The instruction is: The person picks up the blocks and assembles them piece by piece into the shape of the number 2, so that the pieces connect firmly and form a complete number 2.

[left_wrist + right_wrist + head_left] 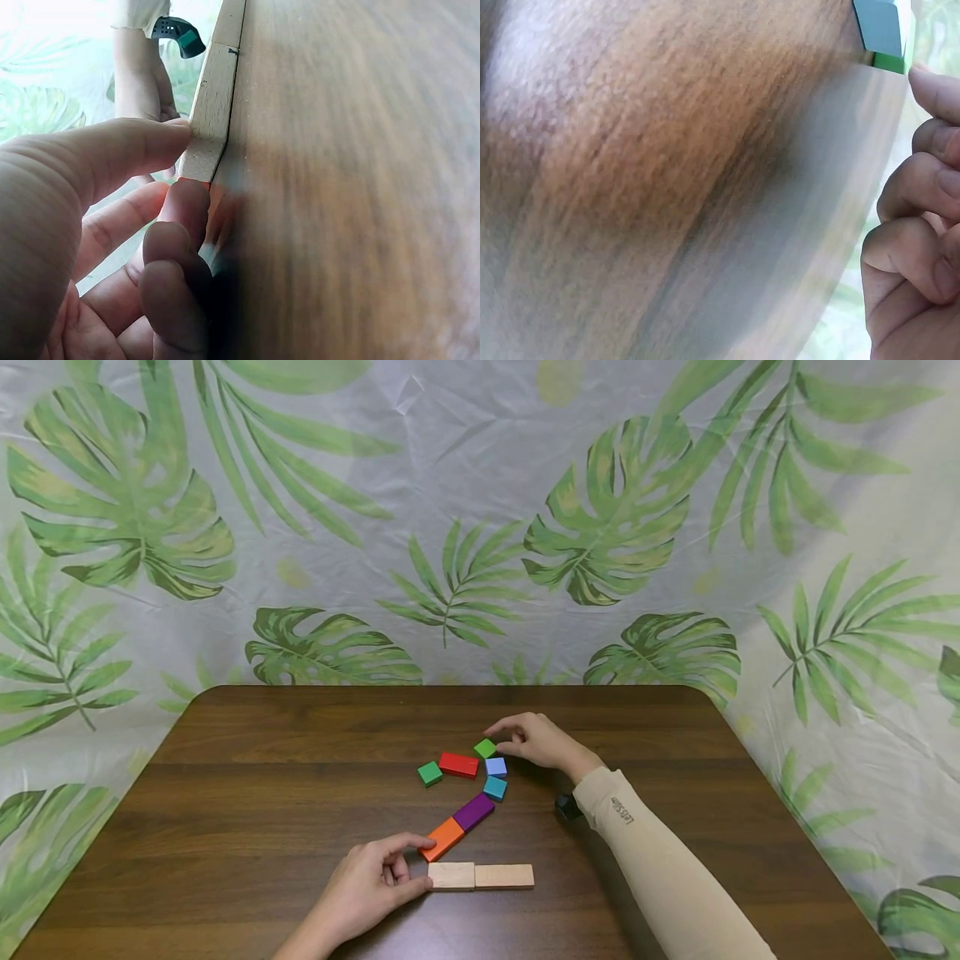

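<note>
In the head view the left hand (pixel 372 878) touches the near end of an orange block (pixel 444 840) with its index finger. Its thumb lies against the left end of a pale wooden block (pixel 452 876), also seen in the left wrist view. The right hand (pixel 542 743) is at the far end of the row, thumb and index finger around a light green block (pixel 485 748). Just before that block lie a light blue block (pixel 496 767) and a teal block (pixel 495 788). A purple block (pixel 474 812) meets the orange one end to end.
A second pale wooden block (pixel 504 877) continues the first to the right. Left of the light green block are a red block (pixel 458 765) and a darker green block (pixel 430 773). All lie on a brown wooden table (pixel 247 827), with a leaf-print cloth (pixel 465 527) behind.
</note>
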Demonstrator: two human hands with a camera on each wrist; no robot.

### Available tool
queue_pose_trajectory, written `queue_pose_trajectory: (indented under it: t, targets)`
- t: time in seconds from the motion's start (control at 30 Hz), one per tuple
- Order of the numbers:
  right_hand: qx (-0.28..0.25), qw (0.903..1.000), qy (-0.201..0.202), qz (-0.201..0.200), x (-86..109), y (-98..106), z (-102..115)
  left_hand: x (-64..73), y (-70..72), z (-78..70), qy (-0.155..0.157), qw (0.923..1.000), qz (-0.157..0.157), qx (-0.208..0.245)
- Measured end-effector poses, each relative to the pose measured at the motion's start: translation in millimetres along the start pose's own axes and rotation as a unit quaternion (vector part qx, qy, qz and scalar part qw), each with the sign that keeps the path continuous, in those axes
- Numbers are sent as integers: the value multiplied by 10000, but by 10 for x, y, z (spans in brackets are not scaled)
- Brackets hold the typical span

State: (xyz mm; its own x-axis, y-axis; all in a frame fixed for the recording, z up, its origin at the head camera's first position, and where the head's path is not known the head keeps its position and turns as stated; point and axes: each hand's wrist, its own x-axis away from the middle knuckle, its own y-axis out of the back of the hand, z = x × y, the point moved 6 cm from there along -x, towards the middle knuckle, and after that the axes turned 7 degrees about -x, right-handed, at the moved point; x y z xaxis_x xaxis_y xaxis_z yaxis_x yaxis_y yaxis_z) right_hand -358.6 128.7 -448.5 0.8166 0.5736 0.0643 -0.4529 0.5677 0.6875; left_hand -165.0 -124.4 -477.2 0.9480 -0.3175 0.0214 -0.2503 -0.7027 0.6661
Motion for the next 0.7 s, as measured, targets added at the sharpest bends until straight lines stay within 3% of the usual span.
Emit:
queue_pose_trajectory:
  t: [0.37, 0.7]
  targets:
    - [-181, 9996, 182, -123, -28, 28, 99, 2, 6, -7, -8, 10000, -49, -27]
    - [-75, 9997, 113, -197, -2, -27, 288, 3, 5, -2, -21, 9999, -78, -90]
